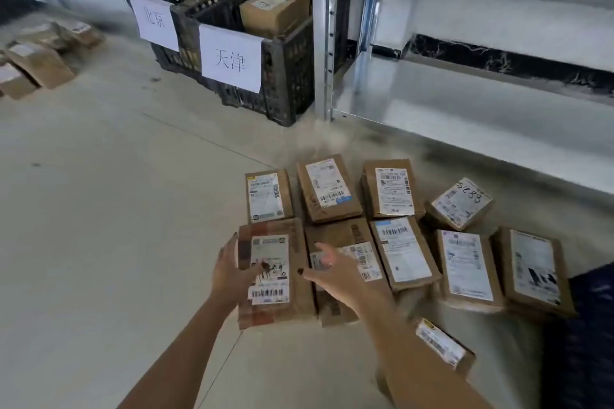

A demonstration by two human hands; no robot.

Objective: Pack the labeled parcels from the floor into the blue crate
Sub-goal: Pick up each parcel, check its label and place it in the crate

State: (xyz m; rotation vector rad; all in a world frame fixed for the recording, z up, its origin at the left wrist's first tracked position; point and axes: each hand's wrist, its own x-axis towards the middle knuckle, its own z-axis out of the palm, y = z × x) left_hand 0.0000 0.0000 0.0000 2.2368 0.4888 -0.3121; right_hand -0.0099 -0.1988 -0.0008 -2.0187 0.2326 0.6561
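Parcel sorting depot: labeled parcels (332,189) on concrete floor (99,192), destination-tagged black crates (285,76), metal shelving (465,103)

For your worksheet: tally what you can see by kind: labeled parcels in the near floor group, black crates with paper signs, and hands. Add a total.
Labeled parcels in the near floor group: 10
Black crates with paper signs: 2
Hands, left hand and right hand: 2
Total: 14

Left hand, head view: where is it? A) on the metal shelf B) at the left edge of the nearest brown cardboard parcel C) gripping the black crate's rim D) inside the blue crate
B: the left hand reaches the left edge of the brown cardboard parcel, fingers spread.
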